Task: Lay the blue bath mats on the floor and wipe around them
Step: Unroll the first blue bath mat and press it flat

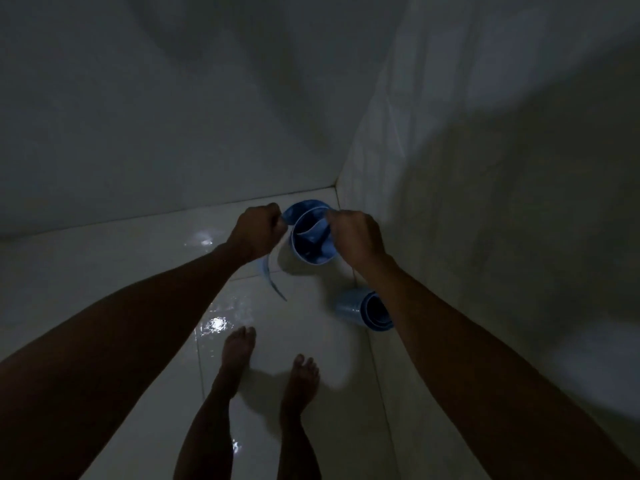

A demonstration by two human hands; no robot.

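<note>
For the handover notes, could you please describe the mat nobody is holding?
Start at the corner of the white tiled floor. The rolled mat lies beside the right-hand wall. Unlike the held mat, it is tightly rolled and untouched.

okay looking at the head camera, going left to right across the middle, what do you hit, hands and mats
left hand gripping the mat's loose end → partly unrolled blue mat → right hand pinching its rim → second rolled blue mat on the floor, lower down → tiled wall

One head-worn wide-angle view looks steeply down and forward into a dim tiled corner, close over both outstretched arms. It takes in the wet floor [138,258], two walls and the person's bare feet [270,362].
</note>
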